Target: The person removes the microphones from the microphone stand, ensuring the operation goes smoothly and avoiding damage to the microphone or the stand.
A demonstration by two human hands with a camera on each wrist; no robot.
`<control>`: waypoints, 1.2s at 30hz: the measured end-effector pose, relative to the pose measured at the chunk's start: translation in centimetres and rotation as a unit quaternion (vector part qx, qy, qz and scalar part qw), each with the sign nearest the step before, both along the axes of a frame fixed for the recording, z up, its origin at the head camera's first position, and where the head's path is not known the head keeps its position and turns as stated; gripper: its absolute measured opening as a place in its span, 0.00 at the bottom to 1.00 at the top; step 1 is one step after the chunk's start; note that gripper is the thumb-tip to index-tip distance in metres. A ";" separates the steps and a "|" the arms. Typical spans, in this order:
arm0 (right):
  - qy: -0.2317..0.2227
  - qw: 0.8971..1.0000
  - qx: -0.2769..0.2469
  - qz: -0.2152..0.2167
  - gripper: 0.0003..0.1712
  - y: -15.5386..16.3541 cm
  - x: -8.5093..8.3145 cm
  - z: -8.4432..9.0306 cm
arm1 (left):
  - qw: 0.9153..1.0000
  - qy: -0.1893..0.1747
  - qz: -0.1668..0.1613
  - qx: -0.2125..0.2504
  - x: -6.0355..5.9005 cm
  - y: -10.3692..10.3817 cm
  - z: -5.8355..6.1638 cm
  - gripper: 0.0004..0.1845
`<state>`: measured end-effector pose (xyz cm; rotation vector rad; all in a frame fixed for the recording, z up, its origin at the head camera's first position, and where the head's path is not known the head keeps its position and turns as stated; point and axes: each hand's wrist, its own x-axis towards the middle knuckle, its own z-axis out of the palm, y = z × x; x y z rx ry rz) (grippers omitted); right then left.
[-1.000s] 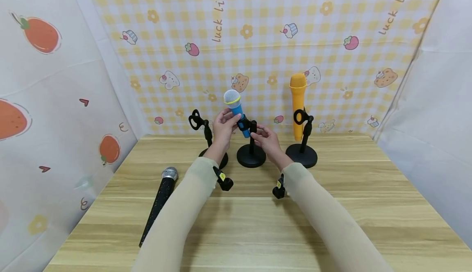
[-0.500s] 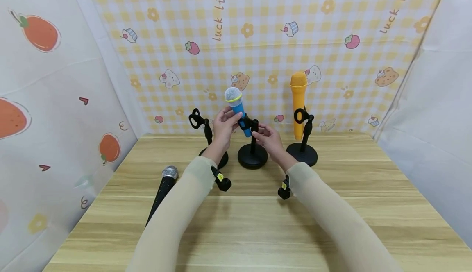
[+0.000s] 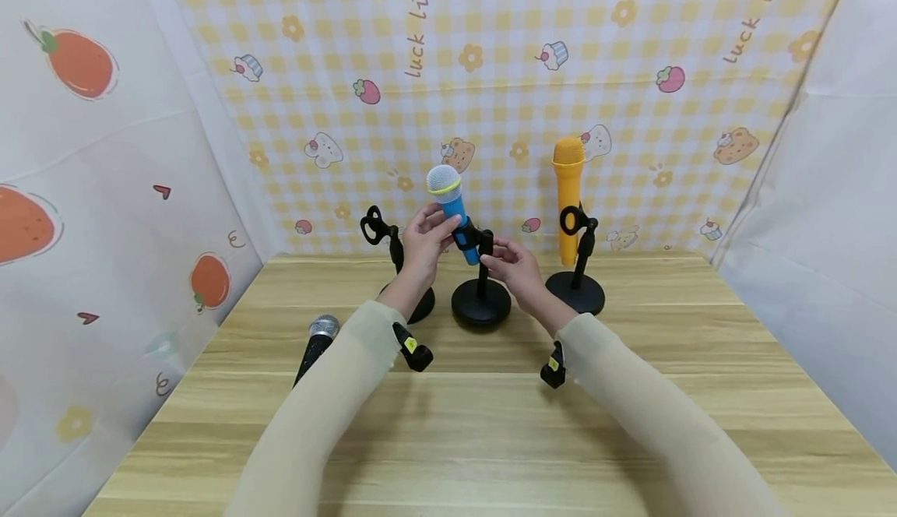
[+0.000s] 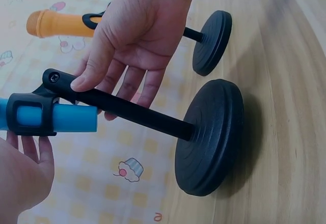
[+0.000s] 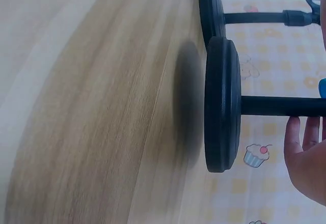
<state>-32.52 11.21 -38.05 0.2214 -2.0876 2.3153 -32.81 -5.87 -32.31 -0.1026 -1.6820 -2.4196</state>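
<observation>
A blue microphone (image 3: 452,207) with a silver mesh head and yellow ring sits tilted in the clip of the middle black stand (image 3: 481,304). My left hand (image 3: 422,246) holds the microphone's body at the clip, thumb in front. With thumb and fingers, my right hand (image 3: 517,274) grips the stand's pole just below the joint; the left wrist view shows that thumb (image 4: 87,81) against the pole. In the right wrist view the round base (image 5: 222,107) stands apart from its shadow, off the wooden table (image 5: 117,107).
A yellow-orange microphone (image 3: 568,178) rises behind the clip of the right stand (image 3: 576,293). At left is another black stand (image 3: 423,308) with a bare clip. A black microphone (image 3: 317,349) lies on the table, partly under the left sleeve. A patterned cloth (image 3: 490,112) hangs behind.
The middle stand, with the blue microphone in it, has come slightly toward me. Both forearms have spread outward, and the left sleeve covers more of the black microphone. Both grips stay the same.
</observation>
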 end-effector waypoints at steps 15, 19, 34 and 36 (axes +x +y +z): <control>0.013 1.000 0.001 0.025 0.22 0.5 2.4 0.5 | 0.999 0.006 -0.035 0.012 2.3 -0.2 0.5 0.19; 0.013 0.999 0.003 0.029 0.21 0.6 3.0 0.5 | 0.999 0.006 -0.042 0.013 2.9 -0.3 0.5 0.19; 0.009 0.999 -0.003 0.047 0.21 0.8 5.3 0.5 | 0.997 0.019 -0.072 0.026 5.4 -0.6 0.6 0.16; 0.005 0.999 0.000 0.048 0.21 0.9 5.6 0.5 | 0.997 0.021 -0.075 0.026 5.7 -0.7 0.5 0.17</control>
